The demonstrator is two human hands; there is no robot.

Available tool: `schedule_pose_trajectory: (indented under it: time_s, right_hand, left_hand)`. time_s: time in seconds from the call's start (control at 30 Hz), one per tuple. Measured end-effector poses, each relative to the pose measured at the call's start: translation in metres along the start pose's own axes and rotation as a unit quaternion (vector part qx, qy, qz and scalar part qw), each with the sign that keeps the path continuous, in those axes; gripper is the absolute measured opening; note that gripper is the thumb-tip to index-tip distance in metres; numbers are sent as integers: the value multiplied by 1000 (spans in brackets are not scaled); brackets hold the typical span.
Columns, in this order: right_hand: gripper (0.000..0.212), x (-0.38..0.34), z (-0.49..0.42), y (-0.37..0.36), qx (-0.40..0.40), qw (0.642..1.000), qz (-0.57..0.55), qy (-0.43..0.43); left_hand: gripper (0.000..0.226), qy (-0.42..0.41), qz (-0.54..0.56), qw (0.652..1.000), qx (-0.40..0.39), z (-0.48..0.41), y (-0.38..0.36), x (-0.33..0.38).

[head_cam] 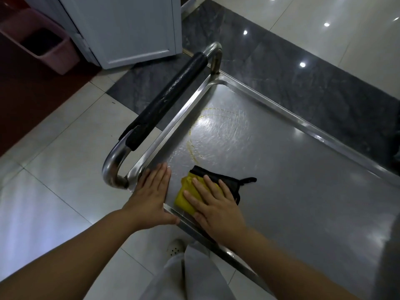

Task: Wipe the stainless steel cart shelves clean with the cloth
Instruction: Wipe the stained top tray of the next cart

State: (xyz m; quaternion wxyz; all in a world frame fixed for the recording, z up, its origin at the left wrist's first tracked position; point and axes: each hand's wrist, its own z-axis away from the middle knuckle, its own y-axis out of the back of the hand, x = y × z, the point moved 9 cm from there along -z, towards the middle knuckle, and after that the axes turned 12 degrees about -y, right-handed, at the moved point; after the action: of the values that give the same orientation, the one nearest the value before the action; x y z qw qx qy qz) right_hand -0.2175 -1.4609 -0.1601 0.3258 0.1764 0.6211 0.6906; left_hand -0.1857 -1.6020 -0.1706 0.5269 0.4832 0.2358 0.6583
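Observation:
The stainless steel cart's top shelf (281, 191) fills the right half of the view, with yellowish ring marks (194, 146) near its handle end. A folded yellow and black cloth (184, 198) lies near the shelf's near left corner. My right hand (214, 206) presses flat on the cloth with straight, spread fingers. My left hand (151, 193) rests flat on the shelf's corner and rim, fingers straight and together, just left of the cloth.
The cart's handle (164, 100) with black foam padding arches at the left end. A white cabinet (129, 29) and a pink bin (43, 40) stand beyond it. My trouser leg and white shoe (175, 247) are beside the cart's near rim.

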Motion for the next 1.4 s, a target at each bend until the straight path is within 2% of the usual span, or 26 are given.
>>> schedule_pose_trajectory:
  time_s: [0.07, 0.17, 0.3, 0.43, 0.53, 0.63, 0.77, 0.9, 1.03, 1.1, 1.23, 1.4]
  right_hand:
    - [53, 16, -21, 3, -1, 1000, 12, 0]
    - [53, 63, -70, 16, -1, 996, 17, -83]
    - [65, 137, -132, 42, -23, 985, 2, -168]
    - [54, 192, -181, 62, -30, 970, -11, -240]
    - [54, 196, -194, 61, -34, 963, -15, -266]
    - [55, 173, -182, 56, -32, 966, -13, -255]
    - [66, 100, -137, 36, -42, 987, 9, -156]
    - [56, 29, -81, 11, -13, 999, 28, -44]
    - [54, 21, -71, 8, -8, 1000, 18, 18]
    - [55, 40, -93, 15, -10, 1000, 22, 0]
    - [59, 104, -155, 36, -23, 994, 8, -105]
    - [53, 166, -227, 64, -30, 981, 3, -194]
  left_hand:
    - [125, -7, -1, 1000, 6, 0, 1, 1]
    - [125, -11, 2, 1000, 10, 0, 1, 2]
    - [124, 0, 7, 1000, 3, -2, -2, -1]
    - [120, 11, -8, 1000, -6, -3, -2, -2]
    - [121, 11, -10, 1000, -9, -2, -2, -4]
    - [123, 11, -10, 1000, -11, -2, -2, -3]
    - [119, 8, -1, 1000, -23, -1, 0, -1]
    - [121, 3, -6, 1000, -20, 0, 3, 1]
    - [122, 3, -8, 1000, -17, 0, 3, 2]
    - [123, -2, -8, 1000, -3, -1, 4, 2]
    - [119, 2, 2, 1000, -18, -1, -1, 0]
    - [120, 5, 24, 1000, 1, 0, -4, -3]
